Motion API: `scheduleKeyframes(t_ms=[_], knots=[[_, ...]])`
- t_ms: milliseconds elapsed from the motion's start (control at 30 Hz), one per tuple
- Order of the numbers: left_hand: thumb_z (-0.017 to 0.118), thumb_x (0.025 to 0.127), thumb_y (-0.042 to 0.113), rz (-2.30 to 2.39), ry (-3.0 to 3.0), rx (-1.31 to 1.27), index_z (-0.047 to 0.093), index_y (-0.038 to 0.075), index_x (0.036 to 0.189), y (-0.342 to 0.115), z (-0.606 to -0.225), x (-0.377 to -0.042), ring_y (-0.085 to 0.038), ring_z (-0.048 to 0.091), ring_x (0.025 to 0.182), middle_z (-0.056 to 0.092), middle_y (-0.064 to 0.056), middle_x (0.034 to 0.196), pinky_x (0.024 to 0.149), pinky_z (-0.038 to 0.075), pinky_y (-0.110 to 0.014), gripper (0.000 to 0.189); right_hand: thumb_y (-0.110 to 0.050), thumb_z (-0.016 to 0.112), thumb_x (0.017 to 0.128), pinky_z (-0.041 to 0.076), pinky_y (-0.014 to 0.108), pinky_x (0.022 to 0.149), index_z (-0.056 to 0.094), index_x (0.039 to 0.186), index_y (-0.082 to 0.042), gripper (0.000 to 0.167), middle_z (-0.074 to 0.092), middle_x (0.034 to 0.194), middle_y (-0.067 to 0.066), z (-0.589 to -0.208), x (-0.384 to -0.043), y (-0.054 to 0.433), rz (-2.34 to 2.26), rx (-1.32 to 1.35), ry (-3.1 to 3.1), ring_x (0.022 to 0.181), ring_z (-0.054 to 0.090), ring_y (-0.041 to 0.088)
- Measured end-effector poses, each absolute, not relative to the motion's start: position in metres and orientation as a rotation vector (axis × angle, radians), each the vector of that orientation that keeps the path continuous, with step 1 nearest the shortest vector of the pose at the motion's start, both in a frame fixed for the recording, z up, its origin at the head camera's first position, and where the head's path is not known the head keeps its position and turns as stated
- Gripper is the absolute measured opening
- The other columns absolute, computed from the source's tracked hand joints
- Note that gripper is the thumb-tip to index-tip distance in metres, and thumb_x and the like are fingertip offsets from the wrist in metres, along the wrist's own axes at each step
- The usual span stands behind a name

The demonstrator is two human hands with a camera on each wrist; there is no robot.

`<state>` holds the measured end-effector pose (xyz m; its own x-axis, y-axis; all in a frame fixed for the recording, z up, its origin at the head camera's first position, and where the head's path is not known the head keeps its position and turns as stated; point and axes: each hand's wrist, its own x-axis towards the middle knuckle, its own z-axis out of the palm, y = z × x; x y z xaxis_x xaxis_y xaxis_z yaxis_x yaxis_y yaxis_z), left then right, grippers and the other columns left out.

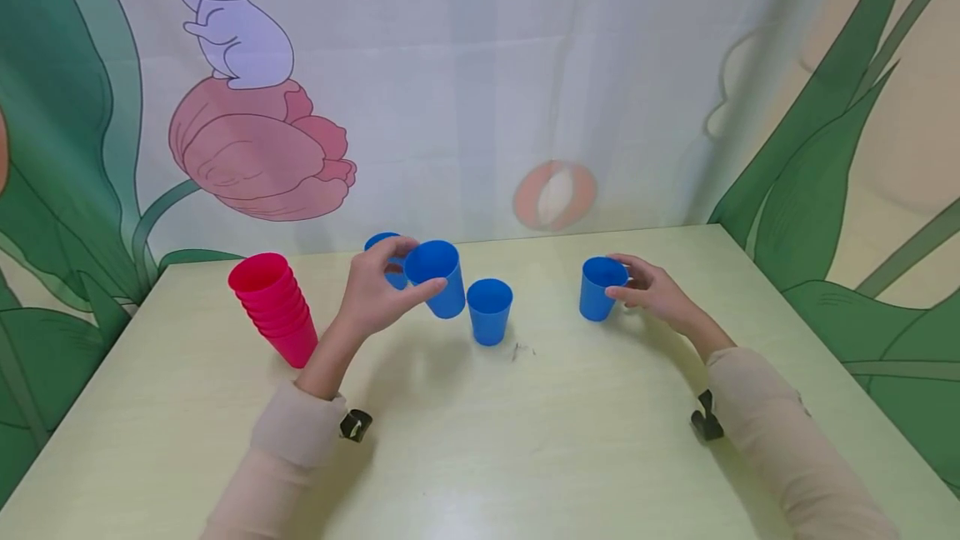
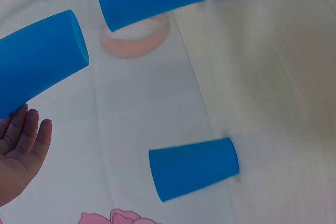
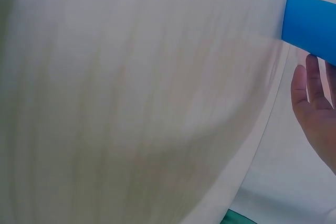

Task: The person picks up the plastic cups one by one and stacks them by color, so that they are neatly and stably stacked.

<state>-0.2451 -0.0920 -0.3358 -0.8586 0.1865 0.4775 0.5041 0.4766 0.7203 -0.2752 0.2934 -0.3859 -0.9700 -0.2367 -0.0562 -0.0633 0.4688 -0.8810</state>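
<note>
While left hand [image 1: 375,294] holds a raised cup [image 1: 450,292] just left of the standing blue cup [image 1: 490,321], right hand [image 1: 657,290] grips a second cup [image 1: 596,297] well right of it; can't tell if that base touches the surface [image 1: 525,440]. Rear cup [image 1: 377,241] behind-left of the standing one, red stack [image 1: 279,307] farther left. Probably mid-placement; next move calls for level, clear set-downs.

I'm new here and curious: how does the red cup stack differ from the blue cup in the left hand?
The nested stack of tapered cups is red; the single tapered cup in the left hand is blue. The stack stands on the pale table; the single cup is held above the table. Both open upward.
</note>
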Motion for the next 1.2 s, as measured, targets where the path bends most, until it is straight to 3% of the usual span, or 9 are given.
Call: scheduleKeyframes(t_ms=[400,633,867,1200], knots=[[0.075,0.073,0.027,-1.41,-2.35,-0.634,0.055,0.001,0.113,-0.06,-0.335,-0.258,-0.022,0.054,0.099,0.061,-0.011,0.107,0.077,0.049,-0.037,0.052,-0.018,0.057,0.091,0.044,0.051,0.086,0.028,0.141,-0.004,0.06,0.039,0.132,0.027,-0.388,-0.275,0.293,-1.497,-0.272,2.557,0.11,0.045,0.041],[0.074,0.074,0.032,-1.465,-2.386,-0.591,0.055,0.003,0.116,-0.04,-0.336,-0.267,-0.019,0.053,0.1,0.06,-0.009,0.11,0.079,0.049,-0.034,0.055,-0.021,0.059,0.09,0.048,0.046,0.082,0.028,0.142,-0.008,0.062,0.038,0.134,0.026,-0.405,-0.289,0.304,-1.518,-0.293,2.554,0.111,0.046,0.04],[0.073,0.074,0.035,-1.478,-2.4,-0.597,0.054,0.004,0.116,-0.02,-0.336,-0.274,-0.02,0.053,0.099,0.059,-0.009,0.11,0.078,0.049,-0.034,0.056,-0.017,0.057,0.09,0.046,0.049,0.084,0.028,0.141,-0.005,0.059,0.037,0.134,0.027,-0.392,-0.28,0.296,-1.497,-0.271,2.553,0.111,0.045,0.042],[0.074,0.074,0.035,-1.492,-2.339,-0.642,0.057,0.006,0.112,0.006,-0.338,-0.283,-0.016,0.054,0.092,0.061,-0.005,0.102,0.075,0.049,-0.033,0.051,-0.027,0.061,0.088,0.047,0.048,0.082,0.028,0.142,-0.01,0.065,0.038,0.135,0.024,-0.41,-0.293,0.308,-1.513,-0.292,2.55,0.112,0.046,0.039]])
